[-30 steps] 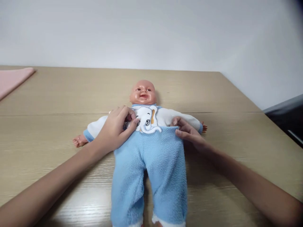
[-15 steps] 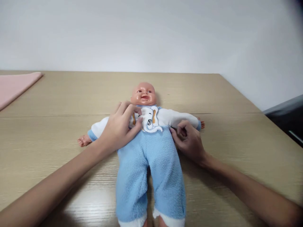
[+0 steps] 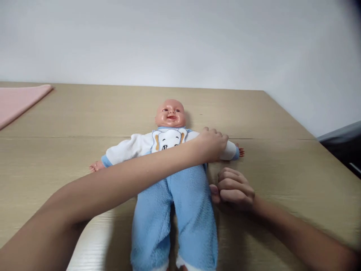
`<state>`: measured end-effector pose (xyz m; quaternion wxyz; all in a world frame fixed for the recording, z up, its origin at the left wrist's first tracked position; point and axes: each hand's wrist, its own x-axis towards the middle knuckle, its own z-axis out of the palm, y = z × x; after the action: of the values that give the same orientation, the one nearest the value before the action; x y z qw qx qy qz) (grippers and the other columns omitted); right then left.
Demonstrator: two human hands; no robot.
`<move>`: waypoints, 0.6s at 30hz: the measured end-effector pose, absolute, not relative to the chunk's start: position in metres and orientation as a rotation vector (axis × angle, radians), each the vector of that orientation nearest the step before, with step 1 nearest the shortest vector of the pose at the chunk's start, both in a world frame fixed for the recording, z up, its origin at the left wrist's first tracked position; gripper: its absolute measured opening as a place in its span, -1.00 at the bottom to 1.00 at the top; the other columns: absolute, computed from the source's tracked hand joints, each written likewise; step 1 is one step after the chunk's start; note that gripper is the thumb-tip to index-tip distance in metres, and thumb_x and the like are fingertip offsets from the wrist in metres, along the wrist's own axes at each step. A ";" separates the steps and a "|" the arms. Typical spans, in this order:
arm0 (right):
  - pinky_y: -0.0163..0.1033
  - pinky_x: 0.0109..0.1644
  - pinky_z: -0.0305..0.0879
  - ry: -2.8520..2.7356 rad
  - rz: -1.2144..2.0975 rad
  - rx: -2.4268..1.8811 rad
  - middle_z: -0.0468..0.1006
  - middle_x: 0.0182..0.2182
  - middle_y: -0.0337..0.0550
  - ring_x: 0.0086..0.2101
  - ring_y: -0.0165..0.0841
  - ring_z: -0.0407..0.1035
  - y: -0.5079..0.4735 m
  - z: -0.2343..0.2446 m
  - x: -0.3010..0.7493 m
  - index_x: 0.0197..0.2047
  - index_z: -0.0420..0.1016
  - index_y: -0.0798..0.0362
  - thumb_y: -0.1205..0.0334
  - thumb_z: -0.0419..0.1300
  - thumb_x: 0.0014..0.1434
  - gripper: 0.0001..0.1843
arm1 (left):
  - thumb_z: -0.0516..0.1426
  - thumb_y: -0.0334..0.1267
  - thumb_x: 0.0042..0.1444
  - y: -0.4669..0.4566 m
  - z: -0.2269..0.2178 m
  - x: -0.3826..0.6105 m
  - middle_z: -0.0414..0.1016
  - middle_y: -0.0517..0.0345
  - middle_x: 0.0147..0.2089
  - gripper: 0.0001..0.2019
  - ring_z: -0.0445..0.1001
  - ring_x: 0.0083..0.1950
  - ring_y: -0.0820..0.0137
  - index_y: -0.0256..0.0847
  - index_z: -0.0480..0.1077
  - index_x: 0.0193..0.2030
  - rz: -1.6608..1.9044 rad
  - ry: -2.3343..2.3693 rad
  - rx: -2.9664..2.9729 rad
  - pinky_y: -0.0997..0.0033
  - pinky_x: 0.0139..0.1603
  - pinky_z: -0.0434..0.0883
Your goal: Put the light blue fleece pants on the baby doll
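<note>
A baby doll (image 3: 170, 113) lies face up on the wooden table (image 3: 267, 124), dressed in a white top with an elephant patch and light blue fleece trousers (image 3: 183, 203). My left hand (image 3: 212, 143) reaches across the doll's chest and closes over its white sleeve on the right side. My right hand (image 3: 232, 188) rests curled on the table beside the doll's hip, thumb touching the trousers' edge. My left forearm hides the doll's waist.
A folded pink cloth (image 3: 19, 101) lies at the table's far left. A white wall stands behind the table. A dark object (image 3: 344, 145) sits past the table's right edge.
My left hand has left the elephant patch and crossed over to the doll's right-side sleeve. My right hand has dropped from the waistband to the table beside the hip and curled shut.
</note>
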<state>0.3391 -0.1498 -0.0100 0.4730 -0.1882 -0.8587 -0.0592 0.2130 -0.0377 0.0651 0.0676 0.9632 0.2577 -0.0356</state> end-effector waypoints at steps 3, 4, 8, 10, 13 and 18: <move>-0.20 -0.49 0.15 -2.049 -0.113 -0.513 0.28 -0.57 -0.46 -0.57 -0.41 0.13 -0.147 -0.011 0.335 -0.22 0.25 -0.10 0.62 0.24 0.23 -0.61 | 0.19 -0.30 0.49 -0.035 0.059 0.220 0.59 -0.35 0.39 -0.59 0.56 0.38 -0.08 -0.47 0.40 0.38 -0.110 0.761 2.881 0.00 0.25 0.51; -0.20 -0.49 0.16 -2.024 -0.094 -0.542 0.27 -0.56 -0.45 -0.57 -0.42 0.12 -0.146 -0.012 0.334 -0.22 0.25 -0.10 0.63 0.24 0.22 -0.60 | 0.19 -0.27 0.49 -0.035 0.058 0.220 0.58 -0.33 0.39 -0.58 0.56 0.38 -0.08 -0.46 0.40 0.37 -0.087 0.764 2.875 0.02 0.21 0.53; -0.23 -0.48 0.14 -1.915 0.061 -0.683 0.19 -0.51 -0.45 -0.55 -0.44 0.11 -0.145 -0.018 0.334 -0.24 0.21 -0.09 0.65 0.27 0.20 -0.56 | 0.19 -0.17 0.48 -0.029 0.062 0.219 0.63 -0.39 0.27 -0.54 0.61 0.29 -0.12 -0.49 0.34 0.33 0.239 0.798 2.811 0.03 0.17 0.53; -0.24 -0.48 0.11 -1.838 0.142 -0.746 0.14 -0.50 -0.44 -0.54 -0.45 0.13 -0.145 -0.021 0.336 -0.24 0.21 -0.09 0.64 0.27 0.24 -0.57 | 0.17 -0.21 0.48 -0.024 0.070 0.218 0.65 -0.40 0.21 -0.58 0.64 0.22 -0.12 -0.51 0.32 0.30 0.427 0.800 2.741 0.02 0.16 0.52; -0.23 -0.45 0.10 -1.712 0.203 -0.827 0.18 -0.47 -0.41 -0.51 -0.45 0.18 -0.142 -0.023 0.338 -0.24 0.21 -0.08 0.60 0.26 0.33 -0.61 | 0.13 -0.27 0.49 -0.017 0.086 0.214 0.65 -0.38 0.19 -0.65 0.64 0.19 -0.07 -0.48 0.28 0.27 0.618 0.762 2.571 0.07 0.13 0.51; -0.22 -0.38 0.10 -1.515 0.351 -0.917 0.22 -0.43 -0.37 -0.45 -0.43 0.15 -0.136 -0.026 0.339 -0.27 0.19 -0.05 0.48 0.24 0.47 -0.64 | 0.09 -0.26 0.54 -0.018 0.109 0.197 0.63 -0.22 0.11 -0.76 0.63 0.04 0.17 -0.30 0.20 0.21 0.916 0.662 2.236 0.20 0.05 0.51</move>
<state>0.3393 -0.1364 -0.0257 0.6197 -0.3988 -0.6586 0.1524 0.1970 -0.0179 0.1093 0.3127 0.8477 0.2511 0.3474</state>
